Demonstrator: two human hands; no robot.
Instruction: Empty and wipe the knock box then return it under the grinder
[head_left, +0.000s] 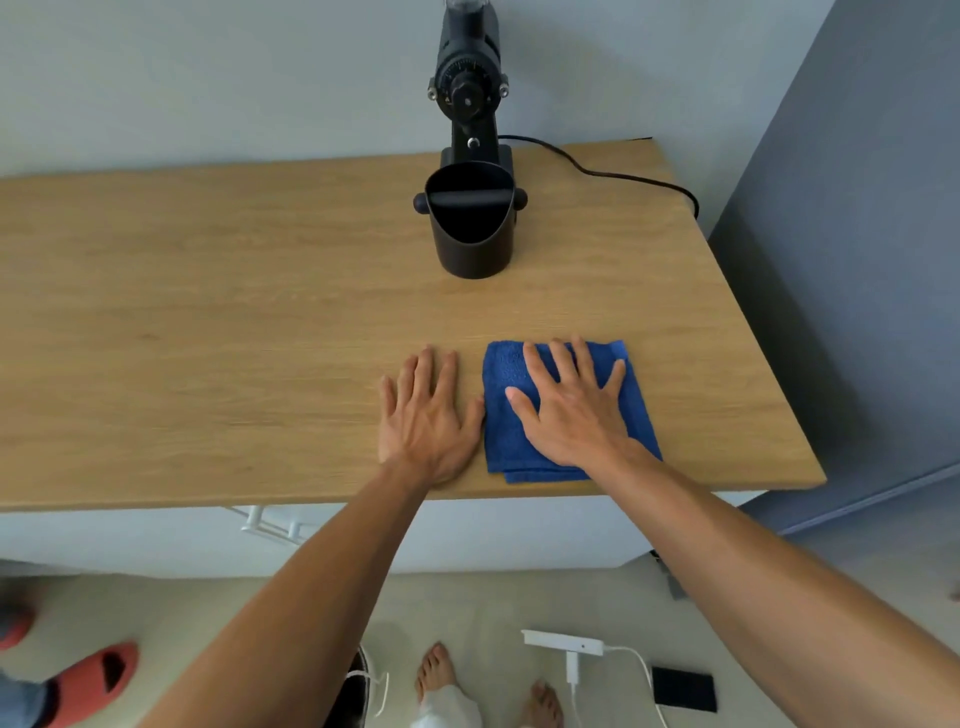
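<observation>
1. While both hands lie flat with fingers spread, neither grips anything: the left hand (428, 415) rests palm-down on the bare wooden table (208, 312), and the right hand (569, 408) presses on a folded blue cloth (636, 410).
2. Left thumb and cloth edge sit just beside each other; the two hands are apart.
3. Near the table's front edge lies the cloth, right of centre.
4. Farther back stands the black knock box (471, 223), upright, its crossbar visible inside the open top.
5. Directly behind and above it rises the black grinder (469, 88), against the wall.
6. A black cable (613, 176) runs right from the grinder.
</observation>
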